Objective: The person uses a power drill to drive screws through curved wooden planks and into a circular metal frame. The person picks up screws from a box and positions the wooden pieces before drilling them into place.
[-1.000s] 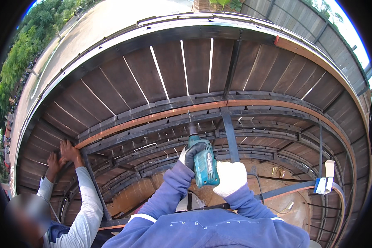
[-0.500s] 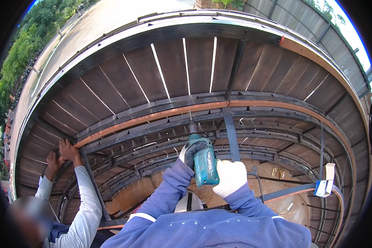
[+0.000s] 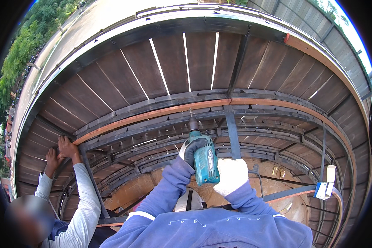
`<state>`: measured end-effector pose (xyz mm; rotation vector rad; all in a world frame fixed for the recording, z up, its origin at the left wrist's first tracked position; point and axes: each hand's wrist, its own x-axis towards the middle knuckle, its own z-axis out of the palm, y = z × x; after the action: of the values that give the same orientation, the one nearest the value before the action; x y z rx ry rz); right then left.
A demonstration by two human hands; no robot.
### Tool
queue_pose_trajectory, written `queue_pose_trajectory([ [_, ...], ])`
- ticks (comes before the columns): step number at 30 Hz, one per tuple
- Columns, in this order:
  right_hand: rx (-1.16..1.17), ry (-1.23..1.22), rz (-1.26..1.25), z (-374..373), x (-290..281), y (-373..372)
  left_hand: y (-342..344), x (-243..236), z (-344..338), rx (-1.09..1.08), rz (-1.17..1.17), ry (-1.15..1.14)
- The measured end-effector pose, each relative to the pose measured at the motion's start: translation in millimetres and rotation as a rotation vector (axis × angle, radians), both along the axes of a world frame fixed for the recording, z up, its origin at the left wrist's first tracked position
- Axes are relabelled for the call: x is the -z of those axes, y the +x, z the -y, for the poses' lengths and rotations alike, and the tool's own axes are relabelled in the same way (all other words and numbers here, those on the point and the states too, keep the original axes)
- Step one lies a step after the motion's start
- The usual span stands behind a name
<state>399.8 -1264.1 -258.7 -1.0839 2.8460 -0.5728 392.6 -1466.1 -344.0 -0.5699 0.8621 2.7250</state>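
Note:
A teal power drill (image 3: 205,163) points away from me, its bit near the lower edge of a curved reddish-brown strip (image 3: 161,112); whether the tip touches is too small to tell. My left hand (image 3: 193,150), in a dark-palmed glove, wraps round the front of the drill body. At the drill's rear right, my right hand (image 3: 231,177) in a white knitted glove is closed on it, fingers mostly hidden. The strip runs along a curved black metal frame (image 3: 153,129) beside dark upright boards (image 3: 173,68).
A co-worker's hands (image 3: 66,149) press at the strip's left end. A black upright bar (image 3: 231,132) stands just ahead of my right hand. An open small box (image 3: 325,184) sits on a lower rail (image 3: 291,192) at right. Below me a white helmet (image 3: 190,200) shows.
The view has shifted slightly, with the frame's upper rim a little higher. Both my hands stay on the drill, and the co-worker's hands hold almost the same place.

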Motion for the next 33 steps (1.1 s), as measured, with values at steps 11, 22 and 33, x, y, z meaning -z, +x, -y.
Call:
queue_pose_trajectory([
  [11, -0.006, 0.054, -0.011, -3.7, 5.4, -5.0, -4.2, 18.8, 0.7, 0.035, -0.036, 0.076],
  [22, -0.012, 0.059, 0.036, -4.0, -1.7, -8.5, -3.0, 6.4, -2.1, 0.018, -0.021, 0.09],
  [33, -0.012, 0.098, 0.055, 2.9, -8.1, -10.7, -8.6, 0.2, 2.9, 0.028, -0.029, 0.113],
])
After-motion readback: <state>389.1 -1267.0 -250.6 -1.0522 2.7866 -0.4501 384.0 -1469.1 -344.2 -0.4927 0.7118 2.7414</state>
